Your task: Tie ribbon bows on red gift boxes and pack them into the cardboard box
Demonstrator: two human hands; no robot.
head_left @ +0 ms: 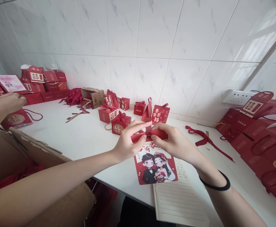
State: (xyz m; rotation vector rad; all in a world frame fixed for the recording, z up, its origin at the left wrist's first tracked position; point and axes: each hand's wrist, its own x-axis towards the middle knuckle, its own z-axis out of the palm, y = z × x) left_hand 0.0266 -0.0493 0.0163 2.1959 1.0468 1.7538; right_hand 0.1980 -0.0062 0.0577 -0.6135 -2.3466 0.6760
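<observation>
a red bride-and-groom gift box (156, 168) is held over the far left part of a lined notebook (180, 201). its folded top is pinched on one side between the thumb and fingers of the left hand (128, 142) and on the other by the right hand (172, 142); a dark red strap (148, 128) is stood up between them. what is inside the gift box cannot be seen. beyond the notebook, to its left, bow-tied favour boxes (107, 114) are set out. farther past these from the notebook, a small cardboard box (97, 98) is laid open, and a ribbon heap (74, 95) is piled beside it. to the notebook's left, red material (22, 171) is contained in a large open carton (41, 148). to the notebook's right, red handled boxes (253, 138) are stacked.
</observation>
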